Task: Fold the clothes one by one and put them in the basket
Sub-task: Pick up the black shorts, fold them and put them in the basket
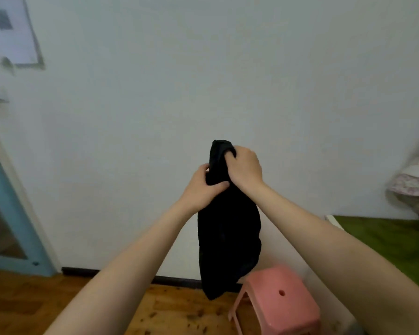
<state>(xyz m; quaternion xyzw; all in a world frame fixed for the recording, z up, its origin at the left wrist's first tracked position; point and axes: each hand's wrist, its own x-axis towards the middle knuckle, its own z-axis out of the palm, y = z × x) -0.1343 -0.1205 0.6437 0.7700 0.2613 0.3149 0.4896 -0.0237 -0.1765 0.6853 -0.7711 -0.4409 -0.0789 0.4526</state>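
Observation:
A black garment (228, 238) hangs in the air in front of the white wall, bunched at its top and drooping down to just above the floor. My right hand (244, 170) grips the bunched top edge of the garment from the right. My left hand (203, 189) grips the cloth just below it from the left, thumb across the front. Both hands are close together at chest height. No basket is in view.
A pink plastic stool (281, 301) stands on the wooden floor (82, 305) below the garment. A green-covered bed (385, 240) lies at the right with pale floral bedding (416, 184) piled on it. A blue-framed door (10, 213) is at the left.

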